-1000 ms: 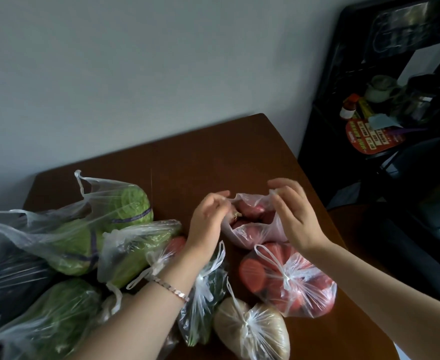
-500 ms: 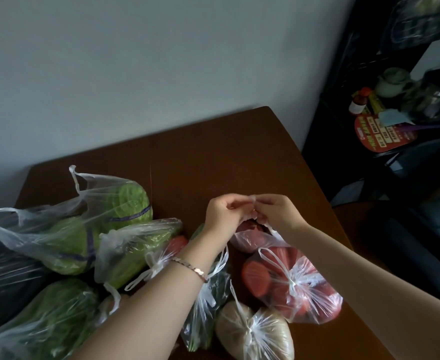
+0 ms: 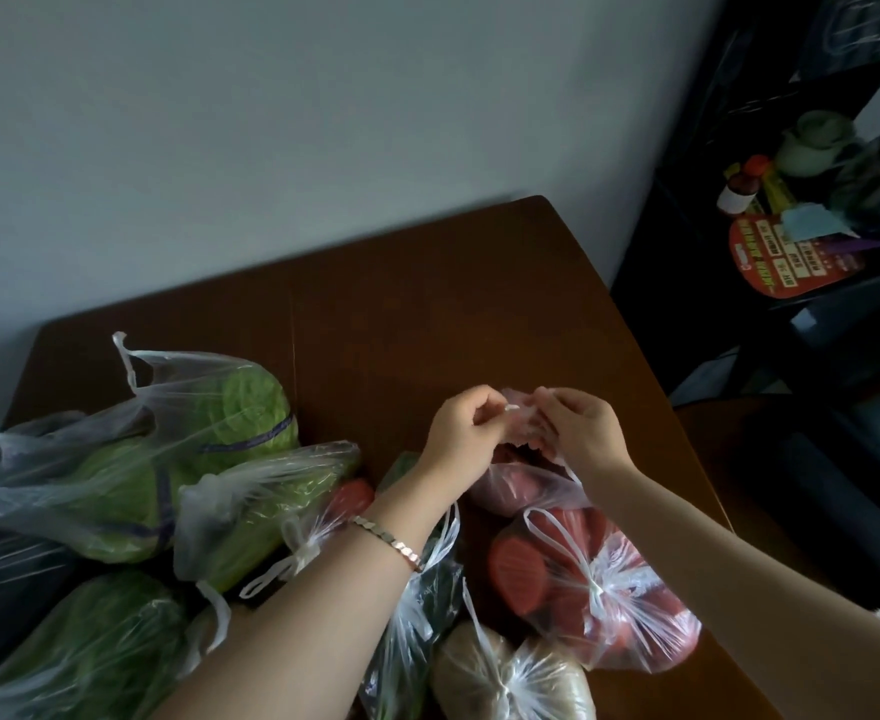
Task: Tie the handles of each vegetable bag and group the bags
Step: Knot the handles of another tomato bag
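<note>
table [image 3: 427, 314] unchanged; left hand [image 3: 461, 433], right hand [image 3: 583, 433] now pinch handles [image 3: 511, 406] slightly apart.

The left hand [image 3: 458, 439] and the right hand [image 3: 583, 433] cover most of the handles [image 3: 513, 407] of the pink bag [image 3: 521, 491], so no knot can be told. The left forearm [image 3: 323, 605] hides much of the dark-leaf bag [image 3: 417, 631]. The lower edge cuts the beige bag [image 3: 510, 683]. The print on the red card [image 3: 791, 262] is too small to read.

Left hand [image 3: 460, 432] and right hand [image 3: 586, 433] brought together — bag [image 3: 523, 488] mouth closed, handles [image 3: 514, 406] pinched
</note>
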### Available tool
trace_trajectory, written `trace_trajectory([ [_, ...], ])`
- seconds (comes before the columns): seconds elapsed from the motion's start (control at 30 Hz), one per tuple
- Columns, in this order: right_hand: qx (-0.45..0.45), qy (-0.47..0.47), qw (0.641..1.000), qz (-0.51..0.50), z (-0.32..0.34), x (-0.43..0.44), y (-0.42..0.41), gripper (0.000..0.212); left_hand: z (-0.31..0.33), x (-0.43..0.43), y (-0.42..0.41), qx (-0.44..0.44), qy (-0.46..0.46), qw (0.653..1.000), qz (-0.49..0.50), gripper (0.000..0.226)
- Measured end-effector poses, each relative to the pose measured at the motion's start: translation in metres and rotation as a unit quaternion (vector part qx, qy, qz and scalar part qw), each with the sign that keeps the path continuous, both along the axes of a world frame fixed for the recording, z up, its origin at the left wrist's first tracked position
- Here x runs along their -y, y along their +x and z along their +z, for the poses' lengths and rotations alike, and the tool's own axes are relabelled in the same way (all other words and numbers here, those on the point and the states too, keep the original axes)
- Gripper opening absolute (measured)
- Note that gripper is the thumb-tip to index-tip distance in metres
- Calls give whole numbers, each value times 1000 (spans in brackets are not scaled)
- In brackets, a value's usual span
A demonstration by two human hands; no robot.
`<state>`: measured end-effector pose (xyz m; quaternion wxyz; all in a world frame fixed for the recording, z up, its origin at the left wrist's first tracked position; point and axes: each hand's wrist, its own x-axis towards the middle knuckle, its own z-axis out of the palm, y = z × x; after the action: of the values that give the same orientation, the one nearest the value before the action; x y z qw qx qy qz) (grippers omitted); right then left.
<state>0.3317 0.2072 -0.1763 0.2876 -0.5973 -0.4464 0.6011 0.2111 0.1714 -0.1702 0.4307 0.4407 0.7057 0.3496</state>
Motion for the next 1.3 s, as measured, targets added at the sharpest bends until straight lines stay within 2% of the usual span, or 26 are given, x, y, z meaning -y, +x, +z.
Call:
trace_trajectory([
  [0.07, 58, 27, 998, -5, -8, -2, -1, 22, 1, 2, 3, 24, -1, 999, -33, 8],
  [0.13, 119, 52, 991, 15, -16, -3, -2, 16, -1, 5, 3, 44, -7, 998, -50, 13],
  [0.2, 151, 81, 984, 53, -15, -5, -3, 4, 0, 7, 1, 49, -17, 998, -35, 20],
  [0.27, 168, 117, 971, 121, -10, -4, -2, 10, -1, 7, -6, 38, -12, 999, 13, 22],
  [0.4, 143, 142, 949, 242, 3, 2, 6, 18, -2, 4, -13, 29, -9, 998, 50, 24],
  [0.5, 65, 153, 958, 234, 5, 7, 13, 40, -3, 4, -10, 19, -14, 998, 65, 23],
  [0.53, 36, 156, 963, 218, 4, 8, 15, 40, -2, 4, -9, 19, -15, 997, 75, 22],
  [0.6, 10, 174, 966, 193, 1, 10, 16, 30, 0, 4, -4, 31, -23, 995, 96, 23],
  [0.73, 43, 210, 962, 171, 0, 13, 15, 14, 6, 5, 3, 76, -54, 989, 118, 18],
  [0.83, 87, 251, 935, 234, 1, 14, 14, 8, 4, 3, 0, -6, -50, 991, 127, 19],
  [0.93, 76, 234, 938, 243, 1, 12, 17, 23, -2, -3, -15, -138, -3, 984, 113, 21],
  [1.0, 57, 206, 959, 185, -2, 9, 23, 31, -5, -7, -27, -213, 32, 974, 74, 18],
  [1.07, 29, 148, 982, 114, -11, 7, 31, 25, -13, -11, -38, -255, 25, 964, 72, 16],
  [1.17, 104, 76, 988, 83, -37, 6, 55, 28, -35, -10, -60, -241, -66, 956, 154, 22],
  [1.23, 166, 48, 981, 92, -51, 8, 70, 41, -50, -1, -69, -188, -123, 954, 198, 26],
  [1.3, 187, 30, 978, 85, -57, 10, 74, 51, -60, 6, -68, -137, -159, 948, 241, 24],
])
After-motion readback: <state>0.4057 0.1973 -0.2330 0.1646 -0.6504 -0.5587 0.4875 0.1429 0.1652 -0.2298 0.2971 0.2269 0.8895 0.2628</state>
